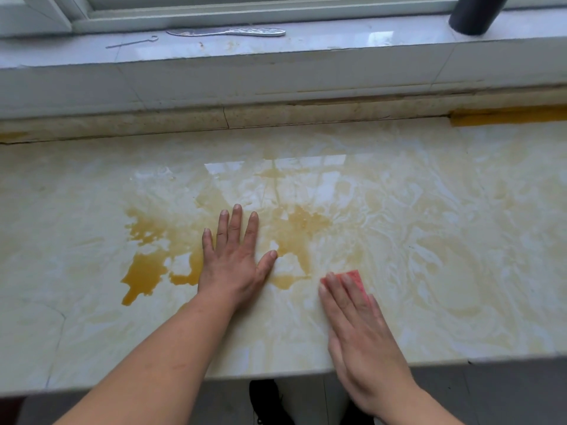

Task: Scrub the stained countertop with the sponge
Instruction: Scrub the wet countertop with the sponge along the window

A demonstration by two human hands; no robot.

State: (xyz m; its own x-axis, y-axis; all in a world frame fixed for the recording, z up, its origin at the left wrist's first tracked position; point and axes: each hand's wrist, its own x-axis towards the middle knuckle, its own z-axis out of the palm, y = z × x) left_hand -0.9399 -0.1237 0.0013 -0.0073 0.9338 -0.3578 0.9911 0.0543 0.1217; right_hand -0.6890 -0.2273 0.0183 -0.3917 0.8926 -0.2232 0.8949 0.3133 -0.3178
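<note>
Glossy marble-patterned table [460,240] runs below a window sill, wet and likely slippery, with an amber stain [153,240] pooled left of centre. Left hand [234,259] lies flat, fingers spread, holding nothing. Right hand [362,326] presses straight fingers on the pink sponge [356,277]: it looks soft and light, best pinned from above.

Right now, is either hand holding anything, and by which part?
No grip. The right hand presses flat, fingers straight, on top of the red sponge; only its far corner shows. The left hand lies flat on the countertop.
</note>
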